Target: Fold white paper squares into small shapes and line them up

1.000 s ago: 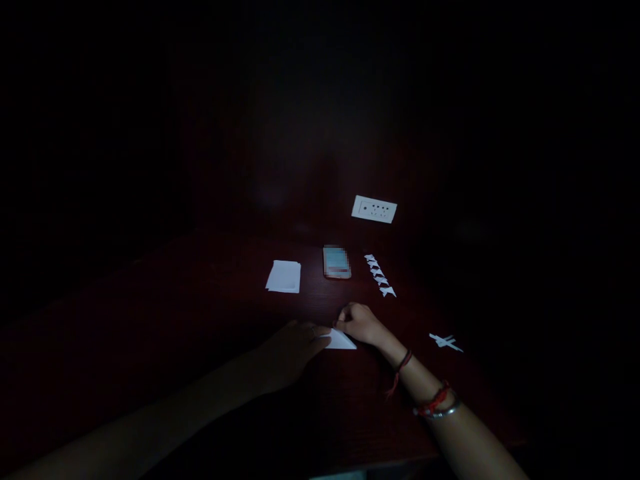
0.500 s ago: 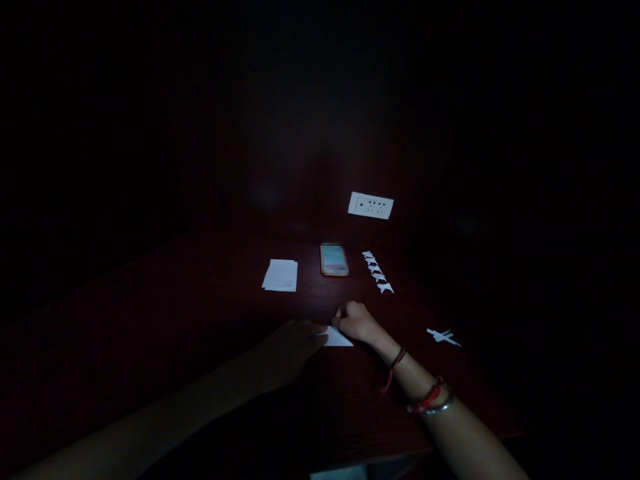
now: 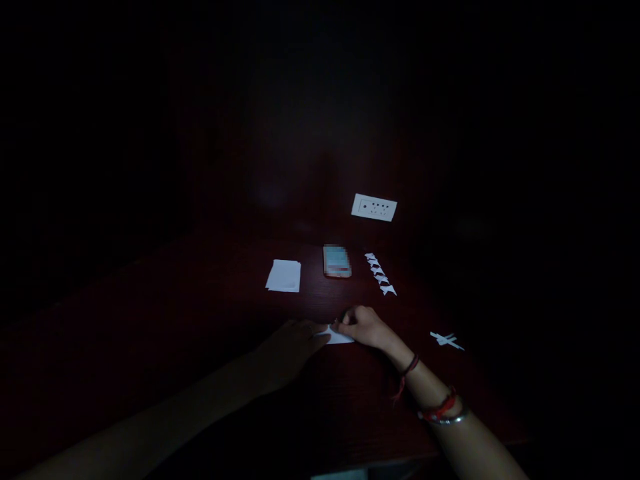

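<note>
Both hands on folded white paper [image 3: 338,335]: left hand [image 3: 293,347] flat, pressing it down; right hand [image 3: 364,325] curled, pinching its edge w/ fingertips. Dark table [image 3: 200,313].

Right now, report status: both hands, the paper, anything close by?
Left hand flat on folded white paper. Right hand curled at its edge. Phone, paper stack beyond, apart.

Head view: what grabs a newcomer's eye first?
In the near-dark frame, the white bits stand out: a small folded paper at centre on the dark red table, the left hand laid on its left end and the right hand, fingers curled, on its right. Behind lie a stack of white paper, a phone and a row of small folded paper pieces; a white socket plate sits farther back.
</note>
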`<state>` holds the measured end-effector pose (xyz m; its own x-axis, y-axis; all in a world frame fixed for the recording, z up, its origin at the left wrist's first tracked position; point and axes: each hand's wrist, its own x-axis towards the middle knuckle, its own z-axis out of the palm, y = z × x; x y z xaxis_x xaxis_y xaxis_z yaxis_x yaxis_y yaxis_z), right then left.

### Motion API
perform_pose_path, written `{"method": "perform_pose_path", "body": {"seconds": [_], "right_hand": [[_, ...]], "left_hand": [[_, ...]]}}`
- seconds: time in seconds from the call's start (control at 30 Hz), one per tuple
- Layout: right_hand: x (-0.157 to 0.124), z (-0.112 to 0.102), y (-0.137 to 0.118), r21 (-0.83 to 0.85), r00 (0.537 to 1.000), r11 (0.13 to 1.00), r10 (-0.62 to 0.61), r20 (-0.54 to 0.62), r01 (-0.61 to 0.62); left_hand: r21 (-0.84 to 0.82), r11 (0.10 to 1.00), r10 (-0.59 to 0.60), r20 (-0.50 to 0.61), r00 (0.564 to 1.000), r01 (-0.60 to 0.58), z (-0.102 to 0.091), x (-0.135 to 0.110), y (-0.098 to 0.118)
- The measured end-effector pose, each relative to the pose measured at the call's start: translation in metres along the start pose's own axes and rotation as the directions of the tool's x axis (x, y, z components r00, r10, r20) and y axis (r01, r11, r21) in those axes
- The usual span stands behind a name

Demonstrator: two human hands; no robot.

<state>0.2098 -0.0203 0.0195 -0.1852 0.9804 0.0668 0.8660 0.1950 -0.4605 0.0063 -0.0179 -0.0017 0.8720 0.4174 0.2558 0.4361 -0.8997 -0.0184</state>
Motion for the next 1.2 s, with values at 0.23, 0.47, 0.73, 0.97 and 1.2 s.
{"method": "perform_pose_path", "body": {"seconds": [0.23,0.47,0.73,0.97,1.2], "right_hand": [[0.002,-0.001,0.001,-0.034,0.993,0.993,0.115,-0.009,-0.115],[0.000,-0.002,-0.002,0.021,1.000,1.000,0.019,0.001,-0.019],[0.004,0.001,0.000,-0.025,0.997,0.997,0.072,-0.018,-0.073],[-0.002,-0.003,0.001,0.005,1.000,1.000,-0.006,0.028,0.006],[-0.003,-0.006,0.001,-0.039,0.997,0.997,0.067,0.028,-0.066]], "left_hand": [[-0.018,1.000,0.014,-0.058,0.998,-0.015,0.011,-0.001,-0.005],[-0.012,1.000,0.026,-0.073,0.997,-0.026,0.019,0.000,-0.008],[-0.032,0.999,0.023,-0.097,0.995,-0.026,0.018,-0.001,-0.007],[-0.007,1.000,0.025,-0.092,0.995,-0.025,0.018,-0.002,-0.009],[-0.012,1.000,0.019,-0.057,0.998,-0.019,0.019,-0.002,-0.013]]}}
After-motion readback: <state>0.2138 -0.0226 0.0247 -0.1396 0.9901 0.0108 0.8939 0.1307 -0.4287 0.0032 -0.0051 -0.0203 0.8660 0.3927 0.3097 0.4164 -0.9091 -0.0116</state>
